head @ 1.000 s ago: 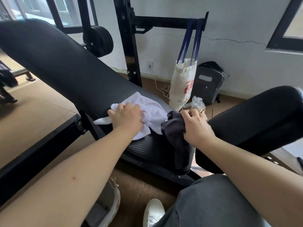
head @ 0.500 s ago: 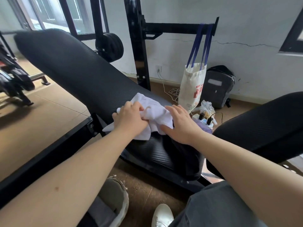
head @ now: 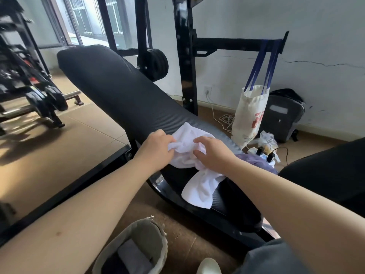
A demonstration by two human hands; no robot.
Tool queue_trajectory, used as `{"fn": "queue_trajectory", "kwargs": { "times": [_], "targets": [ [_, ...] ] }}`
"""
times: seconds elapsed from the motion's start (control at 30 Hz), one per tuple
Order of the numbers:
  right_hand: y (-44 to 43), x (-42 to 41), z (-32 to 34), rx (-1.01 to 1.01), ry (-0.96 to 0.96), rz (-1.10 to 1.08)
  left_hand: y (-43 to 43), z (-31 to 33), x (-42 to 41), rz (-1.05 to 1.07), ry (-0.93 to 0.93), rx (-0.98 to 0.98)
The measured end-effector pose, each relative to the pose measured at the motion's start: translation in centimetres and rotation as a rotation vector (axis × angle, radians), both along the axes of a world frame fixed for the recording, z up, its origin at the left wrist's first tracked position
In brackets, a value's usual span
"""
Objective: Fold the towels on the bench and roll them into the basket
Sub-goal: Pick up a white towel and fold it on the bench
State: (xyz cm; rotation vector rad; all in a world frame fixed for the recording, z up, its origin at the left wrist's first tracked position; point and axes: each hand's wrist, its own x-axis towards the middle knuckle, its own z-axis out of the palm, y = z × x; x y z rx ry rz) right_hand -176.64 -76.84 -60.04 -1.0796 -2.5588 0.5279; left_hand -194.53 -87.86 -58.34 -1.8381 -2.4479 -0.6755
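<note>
A white towel [head: 199,167] lies bunched on the lower end of the black padded bench [head: 118,91], near the middle of the view. One loose end trails toward 5 o'clock across the pad to its near edge. The left hand [head: 156,149] sits at the towel's 9 o'clock side, its fingers curled together and clamped on a gathered fold of the cloth. The right hand [head: 214,153] is at the 3 o'clock side of the bunch, just beside the left. Its fingers are bent and slightly spread, the tips digging into the fabric and the thumb pinching it from below. A purple towel [head: 254,162] lies crumpled on the bench at 3 o'clock from the right hand, partly hidden by that forearm. On the floor at 6 o'clock from the white towel stands the basket [head: 147,232], a grey fabric one holding a rolled grey towel [head: 132,256]. A white shoe [head: 209,265] shows at 3 o'clock from the basket. At 1 o'clock from the hands a tote bag [head: 249,113] hangs by blue straps from the black rack, with a dark backpack [head: 282,115] against the wall at its 3 o'clock.
</note>
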Motion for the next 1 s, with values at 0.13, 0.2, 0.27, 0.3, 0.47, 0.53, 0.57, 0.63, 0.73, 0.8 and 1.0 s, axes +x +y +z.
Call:
{"fn": "queue_trajectory", "kwargs": {
  "times": [0.13,0.2,0.27,0.3,0.47,0.53,0.57,0.63,0.73,0.8,1.0],
  "targets": [
    [-0.7,-1.7,0.3,-0.023,-0.03,-0.002,-0.3,0.8,-0.4,0.084,-0.152,0.108],
    [-1.1,-2.1,0.5,-0.033,0.054,0.095,-0.6,1.7,-0.5,0.126,-0.258,0.116],
    [-1.6,-2.3,0.6,-0.07,0.164,0.172,-0.9,2.4,-0.7,0.17,-0.357,0.122],
    [-1.8,-2.6,0.6,-0.062,0.186,0.176,-1.1,2.7,-0.8,0.184,-0.401,0.128],
    [-1.6,-3.8,1.6,0.074,0.253,0.079,-2.1,3.1,-0.7,0.133,-0.495,0.118],
    [-1.5,-3.5,3.0,0.041,0.311,0.038,-2.8,3.2,-0.5,0.081,-0.41,0.054],
    [-1.5,-3.3,3.9,0.024,0.333,0.021,-3.1,3.3,-0.4,0.072,-0.331,0.001],
    [-1.4,-2.7,5.5,-0.018,0.403,-0.024,-3.7,3.6,-0.4,0.086,-0.16,-0.063],
    [-1.3,-2.1,7.5,-0.014,0.485,-0.066,-4.0,3.6,-0.8,0.112,-0.102,0.082],
    [-1.1,-1.8,8.5,0.064,0.447,-0.073,-4.3,3.6,-1.1,0.089,-0.15,0.257],
    [-0.5,0.5,9.9,0.196,0.267,-0.14,-5.5,5.0,-1.4,0.15,-0.111,0.291]
  ]
}}
